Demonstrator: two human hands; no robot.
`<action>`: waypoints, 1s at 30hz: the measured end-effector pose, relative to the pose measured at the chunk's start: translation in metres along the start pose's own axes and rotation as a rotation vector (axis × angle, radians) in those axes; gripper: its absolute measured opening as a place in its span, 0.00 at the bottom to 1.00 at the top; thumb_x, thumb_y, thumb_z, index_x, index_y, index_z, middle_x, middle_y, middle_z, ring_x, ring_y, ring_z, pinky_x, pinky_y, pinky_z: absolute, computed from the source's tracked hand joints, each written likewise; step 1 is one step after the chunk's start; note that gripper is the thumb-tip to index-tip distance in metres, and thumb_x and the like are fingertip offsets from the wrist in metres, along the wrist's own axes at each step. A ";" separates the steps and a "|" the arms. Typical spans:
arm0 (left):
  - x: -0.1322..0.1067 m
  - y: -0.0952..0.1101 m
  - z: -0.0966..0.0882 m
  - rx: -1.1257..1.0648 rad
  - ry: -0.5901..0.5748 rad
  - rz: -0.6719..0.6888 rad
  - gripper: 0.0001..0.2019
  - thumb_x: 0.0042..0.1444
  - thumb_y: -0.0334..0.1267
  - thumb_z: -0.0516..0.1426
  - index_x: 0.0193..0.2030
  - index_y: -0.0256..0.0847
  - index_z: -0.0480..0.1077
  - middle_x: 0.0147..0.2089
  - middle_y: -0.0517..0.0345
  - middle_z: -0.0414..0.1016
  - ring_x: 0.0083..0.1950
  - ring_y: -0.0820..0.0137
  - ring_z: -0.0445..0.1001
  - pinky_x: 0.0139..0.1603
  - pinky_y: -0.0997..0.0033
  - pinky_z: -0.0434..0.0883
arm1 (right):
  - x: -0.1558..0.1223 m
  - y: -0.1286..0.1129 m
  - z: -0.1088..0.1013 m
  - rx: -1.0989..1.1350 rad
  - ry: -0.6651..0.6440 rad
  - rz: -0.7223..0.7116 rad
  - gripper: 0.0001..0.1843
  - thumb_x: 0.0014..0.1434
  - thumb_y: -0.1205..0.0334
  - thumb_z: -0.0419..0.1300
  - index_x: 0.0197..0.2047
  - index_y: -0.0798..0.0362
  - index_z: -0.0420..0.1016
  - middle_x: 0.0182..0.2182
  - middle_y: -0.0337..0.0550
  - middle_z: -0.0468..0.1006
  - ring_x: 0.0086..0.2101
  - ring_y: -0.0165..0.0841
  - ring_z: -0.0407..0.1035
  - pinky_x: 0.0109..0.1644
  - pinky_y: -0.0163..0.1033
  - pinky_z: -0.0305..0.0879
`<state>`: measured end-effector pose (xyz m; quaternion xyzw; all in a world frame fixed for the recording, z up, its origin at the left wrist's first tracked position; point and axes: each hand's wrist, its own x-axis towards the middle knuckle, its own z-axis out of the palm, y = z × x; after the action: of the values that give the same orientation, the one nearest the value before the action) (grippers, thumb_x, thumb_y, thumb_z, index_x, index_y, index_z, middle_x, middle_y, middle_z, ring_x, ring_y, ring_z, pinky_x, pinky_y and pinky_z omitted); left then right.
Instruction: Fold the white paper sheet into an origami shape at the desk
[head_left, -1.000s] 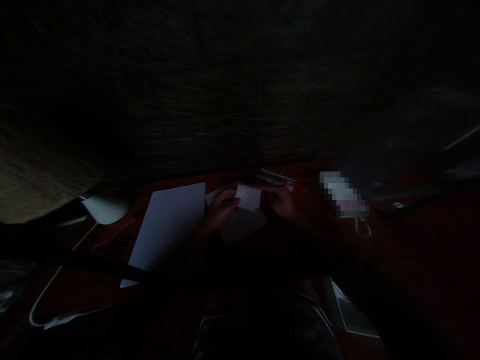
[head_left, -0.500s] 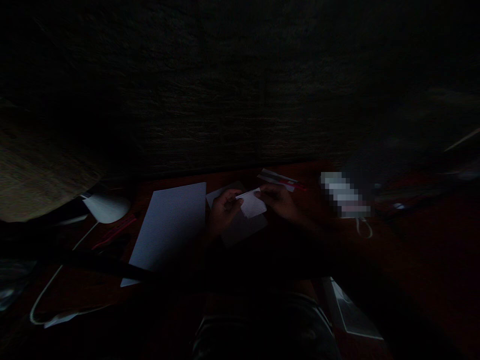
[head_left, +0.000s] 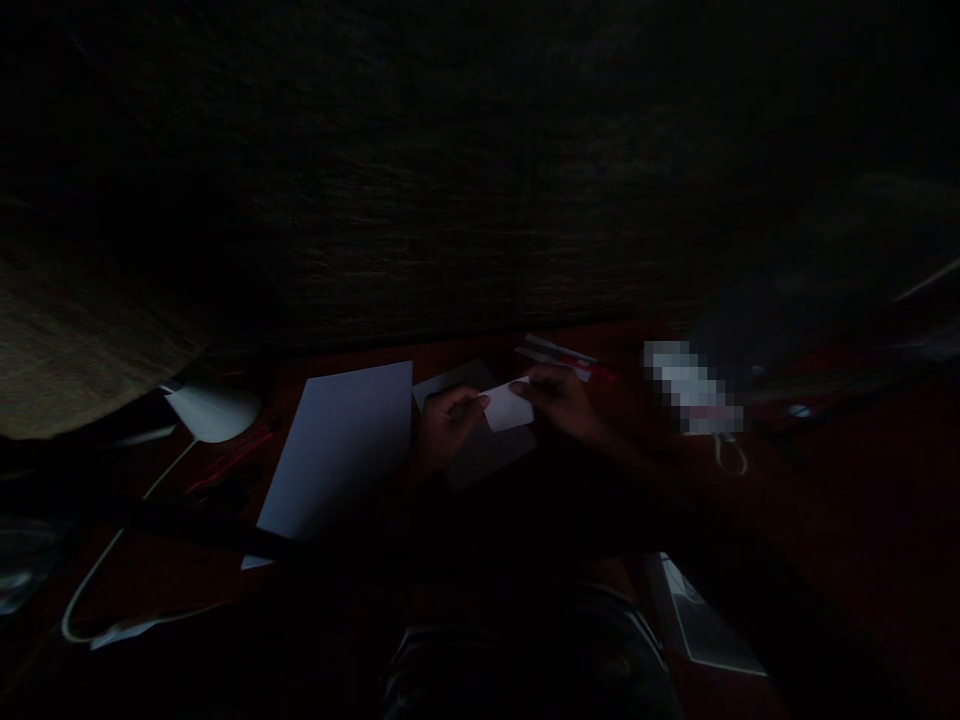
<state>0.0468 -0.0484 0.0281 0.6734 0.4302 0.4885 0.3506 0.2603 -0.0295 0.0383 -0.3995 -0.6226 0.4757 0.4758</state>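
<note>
- the left hand point(head_left: 450, 430) is curled, and the near end of a small white paper slip point(head_left: 508, 406) is pinched between its thumb and fingertips
- the right hand point(head_left: 559, 397) is turned inward, and the upper edge of the slip is pinched by its thumb and fingers; the exact finger placement is hidden by the dim light
- the slip is held between the two hands, slightly tilted, above a grey sheet point(head_left: 487, 455); whether it touches that sheet cannot be told
- the grey sheet is lying under both hands on the dark red worktop point(head_left: 172, 590)
- a large white sheet of paper point(head_left: 337, 455) is laid just left of the grey sheet, its right edge nearly touching it
- a flat white-and-red packet point(head_left: 556, 352) is seen beyond the right hand, with a thin red item laid against it
- a white desk lamp shade point(head_left: 214, 413) is seen at the far left, with a white cable point(head_left: 112, 560) looped across the worktop below it
- a thin red item point(head_left: 229, 462) is lying between the lamp and the large sheet
- a pixelated white object point(head_left: 694, 390) is seen well to the right of the hands
- a pale flat sheet point(head_left: 701, 625) is lying near the lower right
</note>
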 end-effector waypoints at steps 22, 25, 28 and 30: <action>0.000 0.006 -0.002 -0.098 -0.013 -0.057 0.14 0.60 0.48 0.63 0.29 0.41 0.74 0.25 0.60 0.75 0.28 0.71 0.73 0.31 0.73 0.69 | 0.000 -0.002 0.001 0.034 -0.014 0.020 0.24 0.51 0.38 0.72 0.28 0.52 0.77 0.25 0.39 0.78 0.27 0.31 0.69 0.31 0.37 0.65; 0.000 0.005 -0.001 -0.140 -0.019 -0.080 0.14 0.59 0.48 0.63 0.29 0.41 0.73 0.25 0.61 0.75 0.28 0.70 0.73 0.31 0.73 0.69 | -0.001 -0.002 0.001 0.062 -0.003 0.010 0.23 0.50 0.39 0.73 0.27 0.52 0.78 0.24 0.38 0.76 0.26 0.31 0.68 0.31 0.37 0.65; 0.000 0.004 -0.001 -0.183 -0.013 -0.109 0.15 0.57 0.48 0.64 0.27 0.41 0.72 0.24 0.61 0.74 0.28 0.70 0.73 0.31 0.72 0.68 | -0.001 -0.001 0.001 0.077 0.014 -0.004 0.22 0.52 0.39 0.71 0.27 0.51 0.79 0.24 0.39 0.77 0.26 0.31 0.67 0.31 0.38 0.64; 0.000 0.004 -0.002 -0.198 -0.029 -0.126 0.16 0.57 0.49 0.64 0.25 0.41 0.71 0.24 0.61 0.73 0.28 0.70 0.73 0.31 0.72 0.68 | -0.001 0.000 0.001 0.078 0.013 0.004 0.21 0.53 0.40 0.70 0.28 0.51 0.80 0.25 0.40 0.78 0.27 0.32 0.68 0.32 0.38 0.64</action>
<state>0.0457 -0.0497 0.0325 0.6141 0.4162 0.4959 0.4515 0.2596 -0.0303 0.0384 -0.3851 -0.5995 0.4981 0.4942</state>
